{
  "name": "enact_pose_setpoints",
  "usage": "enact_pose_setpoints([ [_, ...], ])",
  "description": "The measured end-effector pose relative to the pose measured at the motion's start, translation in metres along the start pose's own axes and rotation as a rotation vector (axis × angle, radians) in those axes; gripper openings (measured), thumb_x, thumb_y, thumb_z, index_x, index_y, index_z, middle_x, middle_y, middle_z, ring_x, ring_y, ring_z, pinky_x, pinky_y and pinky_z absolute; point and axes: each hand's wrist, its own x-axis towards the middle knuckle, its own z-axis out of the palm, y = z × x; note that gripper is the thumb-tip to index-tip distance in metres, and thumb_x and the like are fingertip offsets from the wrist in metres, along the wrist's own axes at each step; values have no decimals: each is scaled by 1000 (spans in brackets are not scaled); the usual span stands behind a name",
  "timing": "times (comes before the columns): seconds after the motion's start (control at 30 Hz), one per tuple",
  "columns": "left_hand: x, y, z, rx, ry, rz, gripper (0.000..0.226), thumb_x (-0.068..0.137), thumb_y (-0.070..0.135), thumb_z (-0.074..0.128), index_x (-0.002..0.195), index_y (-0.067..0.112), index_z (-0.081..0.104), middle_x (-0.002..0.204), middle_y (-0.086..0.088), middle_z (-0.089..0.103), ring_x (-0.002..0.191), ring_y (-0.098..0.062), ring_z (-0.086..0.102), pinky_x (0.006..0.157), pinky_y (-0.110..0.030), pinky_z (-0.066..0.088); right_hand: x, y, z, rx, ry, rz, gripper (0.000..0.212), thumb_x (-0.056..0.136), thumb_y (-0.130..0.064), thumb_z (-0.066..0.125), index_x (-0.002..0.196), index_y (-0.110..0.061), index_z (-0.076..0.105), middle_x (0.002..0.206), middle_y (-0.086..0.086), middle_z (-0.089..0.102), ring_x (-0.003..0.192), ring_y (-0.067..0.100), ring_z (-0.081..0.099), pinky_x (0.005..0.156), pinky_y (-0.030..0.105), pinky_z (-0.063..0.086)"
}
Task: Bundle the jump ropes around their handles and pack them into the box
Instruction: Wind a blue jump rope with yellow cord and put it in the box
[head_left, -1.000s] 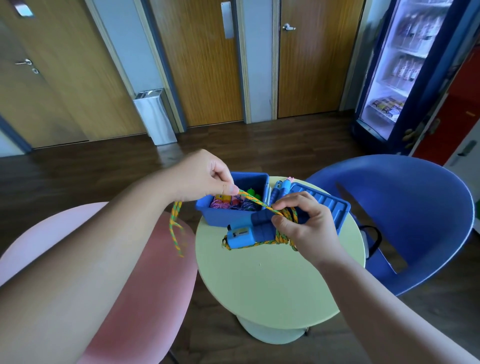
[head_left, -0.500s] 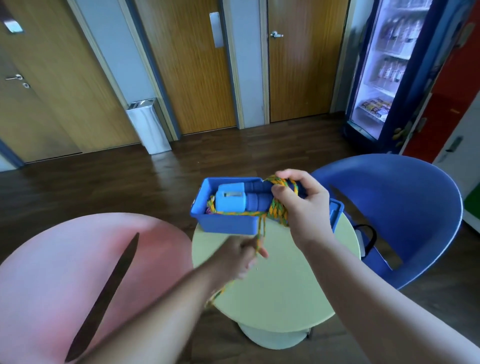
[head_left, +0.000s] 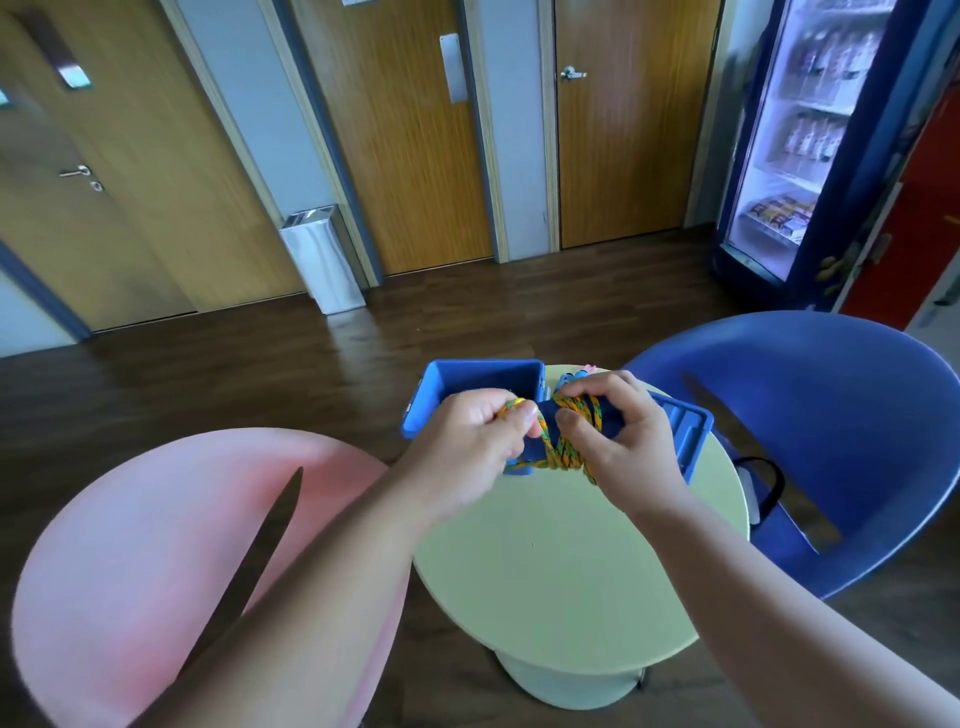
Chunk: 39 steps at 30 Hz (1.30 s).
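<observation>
I hold a jump rope over the pale green round table (head_left: 561, 582). Its blue handles (head_left: 524, 457) are wound with an orange, yellow and green braided rope (head_left: 558, 454). My right hand (head_left: 618, 447) grips the handles and the coils around them. My left hand (head_left: 478, 447) pinches the loose rope end beside them. Just behind my hands stands the open blue box (head_left: 483, 376); my left hand hides its contents. The box's blue lid (head_left: 683, 431) lies to its right, behind my right hand.
A pink chair (head_left: 156, 561) stands left of the table and a blue chair (head_left: 831, 426) to its right. Another jump rope's handle tips (head_left: 576, 373) poke up between box and lid. A drinks fridge (head_left: 810, 156) and a metal bin (head_left: 322, 260) stand by the far wall.
My left hand rose from below the table edge to beside my right hand, bringing the rope end up. The wound handles came down from over the box toward the table.
</observation>
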Motion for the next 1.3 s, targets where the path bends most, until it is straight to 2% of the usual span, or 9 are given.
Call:
enact_pose_setpoints([
  [0.13,10,5,-2,97,0,-5,31,108,25,50,83,11,62,57,9,42,43,-5,29,44,-20,25,-5,-3,4,1,-32,-115,13,87,-18,76,99,-14,75,101,5,66,101,18,65,90,31,51],
  [0.3,18,12,1,192,17,25,32,108,24,51,83,8,64,62,6,56,40,1,43,44,-12,32,-6,-5,3,5,-80,-148,54,67,-61,86,103,-24,72,102,4,63,101,17,63,91,25,48],
  [0.37,21,14,-3,174,23,17,32,108,22,51,85,5,64,65,1,58,37,1,42,42,-10,30,-6,-4,6,-34,-94,-111,54,61,-49,94,105,-27,71,103,-2,60,101,15,62,91,22,48],
  [0.5,28,11,-29,290,78,34,33,100,32,62,73,15,68,58,6,58,40,-5,37,47,-23,30,-8,-1,8,-68,-81,-61,41,64,-19,92,100,-23,72,103,-2,58,96,10,61,85,14,45],
  [0.67,25,5,-70,479,145,90,18,89,34,79,74,25,77,66,6,72,59,-2,57,62,-27,45,-11,-1,2,25,-107,23,34,66,-14,85,97,-18,73,105,3,60,96,14,63,80,22,52],
  [0.77,21,-5,-84,467,193,103,12,89,26,80,77,28,79,62,17,68,52,2,54,59,-26,43,-10,-4,3,66,-95,59,31,66,-11,81,95,-20,73,105,4,62,92,12,64,78,21,52],
  [0.9,12,-27,-95,388,296,85,13,90,23,79,80,31,80,65,9,71,50,-4,56,53,-29,53,-6,-2,4,153,-68,145,30,67,-14,81,90,-31,73,103,11,67,87,23,67,73,34,55],
  [1.07,-1,-51,-98,212,405,112,13,94,11,74,88,20,81,77,0,78,57,-13,64,60,-31,60,3,-16,3,316,-19,219,31,74,2,83,92,-21,71,87,0,70,74,16,65,64,35,56],
  [1.3,-13,-84,-69,33,545,119,9,95,6,70,91,8,78,76,-4,76,53,-11,61,57,-28,58,16,-26,17,448,67,268,26,71,-7,78,87,-25,71,93,10,68,84,30,66,80,54,57],
])
